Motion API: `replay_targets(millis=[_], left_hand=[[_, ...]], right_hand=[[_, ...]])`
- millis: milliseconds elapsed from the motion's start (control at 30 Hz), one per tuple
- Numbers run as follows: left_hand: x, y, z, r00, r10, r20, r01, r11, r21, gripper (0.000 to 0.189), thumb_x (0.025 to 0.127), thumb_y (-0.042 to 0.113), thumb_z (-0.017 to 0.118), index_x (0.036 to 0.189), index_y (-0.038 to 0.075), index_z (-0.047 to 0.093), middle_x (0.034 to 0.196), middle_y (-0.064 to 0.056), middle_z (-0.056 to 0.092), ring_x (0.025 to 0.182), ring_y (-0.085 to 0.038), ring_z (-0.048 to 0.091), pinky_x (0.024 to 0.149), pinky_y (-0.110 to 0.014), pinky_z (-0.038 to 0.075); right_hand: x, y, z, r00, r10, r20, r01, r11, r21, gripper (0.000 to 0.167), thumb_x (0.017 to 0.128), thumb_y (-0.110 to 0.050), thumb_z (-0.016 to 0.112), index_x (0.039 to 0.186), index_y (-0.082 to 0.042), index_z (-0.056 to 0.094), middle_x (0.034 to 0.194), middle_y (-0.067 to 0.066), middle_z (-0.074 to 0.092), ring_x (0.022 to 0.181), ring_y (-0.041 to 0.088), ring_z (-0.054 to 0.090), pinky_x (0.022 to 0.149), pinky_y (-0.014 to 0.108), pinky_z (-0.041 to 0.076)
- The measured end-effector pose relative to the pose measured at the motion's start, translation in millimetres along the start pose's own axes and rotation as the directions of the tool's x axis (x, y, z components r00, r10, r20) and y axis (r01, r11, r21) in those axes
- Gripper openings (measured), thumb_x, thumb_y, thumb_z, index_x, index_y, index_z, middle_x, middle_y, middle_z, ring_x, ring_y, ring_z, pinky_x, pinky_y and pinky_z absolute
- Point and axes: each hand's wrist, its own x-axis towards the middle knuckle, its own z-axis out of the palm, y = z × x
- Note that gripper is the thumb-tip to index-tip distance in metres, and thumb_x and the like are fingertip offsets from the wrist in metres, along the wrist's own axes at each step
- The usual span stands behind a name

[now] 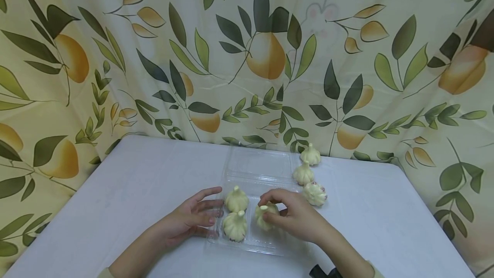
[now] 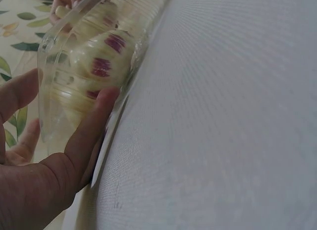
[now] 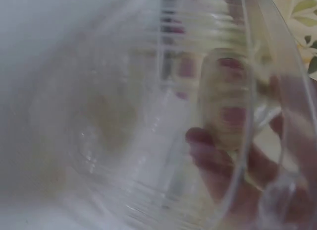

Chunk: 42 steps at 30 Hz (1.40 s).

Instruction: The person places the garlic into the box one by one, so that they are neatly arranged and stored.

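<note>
A clear plastic box (image 1: 270,250) lies on the table with its lid folded back. Two garlic bulbs, one (image 1: 236,200) behind the other (image 1: 234,227), stand in its left compartment. My right hand (image 1: 297,214) pinches a third garlic bulb (image 1: 264,222) by its upper part, in the right compartment. Through the box wall, the right wrist view shows this bulb's purple patches (image 3: 233,116), somewhat blurred. My left hand (image 1: 187,219) has its fingers spread along the box's left side. In the left wrist view, a fingertip (image 2: 106,98) rests against the clear wall.
Three more garlic bulbs sit right of the box in a slanting row: one far (image 1: 310,155), one middle (image 1: 303,174), one near (image 1: 314,194). The transparent lid (image 1: 260,164) lies toward the back edge. A black object (image 1: 320,272) shows beside the right forearm. A patterned curtain (image 1: 247,110) hangs behind the table.
</note>
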Motion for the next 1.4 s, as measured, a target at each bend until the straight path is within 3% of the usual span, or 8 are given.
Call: replay_targets(millis=[500,767,1000,1267,1400], left_hand=[[-0.2,-0.3,0.2,1.000,-0.002,0.001,0.002,1.000,-0.002,0.081,0.092,-0.001,0.063,0.159,0.016,0.020,0.158,-0.024,0.028,0.136,-0.036,0.044,0.093,-0.052,0.053],[0.2,0.7,0.9,1.000,-0.007,-0.001,0.007,1.000,-0.004,0.080,0.093,0.000,0.063,0.159,0.016,0.020,0.159,-0.024,0.026,0.136,-0.037,0.043,0.093,-0.053,0.053],[-0.1,1.1,0.7,1.000,-0.004,0.009,0.004,1.000,-0.004,0.080,0.093,0.001,0.063,0.159,0.016,0.019,0.159,-0.025,0.025,0.137,-0.038,0.042,0.094,-0.053,0.053],[-0.2,1.4,0.2,1.000,-0.004,0.015,0.005,1.000,-0.003,0.081,0.093,0.002,0.063,0.159,0.016,0.019,0.159,-0.025,0.024,0.138,-0.038,0.041,0.095,-0.054,0.052],[-0.3,1.2,0.2,1.000,-0.004,0.016,0.004,1.000,-0.003,0.080,0.093,0.001,0.062,0.159,0.016,0.019,0.159,-0.025,0.025,0.137,-0.037,0.042,0.095,-0.054,0.052]], right_hand=[[-0.5,2.5,13.7,0.994,-0.048,0.096,0.051,0.998,-0.029,0.016,0.089,-0.015,0.072,0.102,-0.023,0.068,0.106,-0.010,0.069,0.109,0.017,0.062,0.074,0.026,0.056],[-0.1,6.0,21.3,0.988,-0.025,0.152,0.030,0.999,-0.028,0.016,0.089,-0.015,0.071,0.102,-0.022,0.068,0.106,-0.010,0.070,0.112,0.016,0.063,0.075,0.026,0.056],[-0.3,5.9,25.1,0.987,-0.014,0.161,0.018,0.999,-0.026,0.017,0.089,-0.017,0.070,0.105,-0.023,0.067,0.108,-0.009,0.069,0.111,0.018,0.063,0.076,0.026,0.055],[-0.7,6.6,26.0,0.985,-0.011,0.170,0.021,0.998,-0.058,0.025,0.088,-0.018,0.072,0.112,-0.021,0.067,0.113,-0.008,0.069,0.102,0.010,0.060,0.070,0.023,0.053],[-0.4,4.6,24.0,0.985,-0.018,0.173,0.031,0.997,-0.073,0.028,0.087,-0.020,0.073,0.114,-0.020,0.067,0.116,-0.005,0.069,0.103,0.014,0.062,0.071,0.024,0.053]])
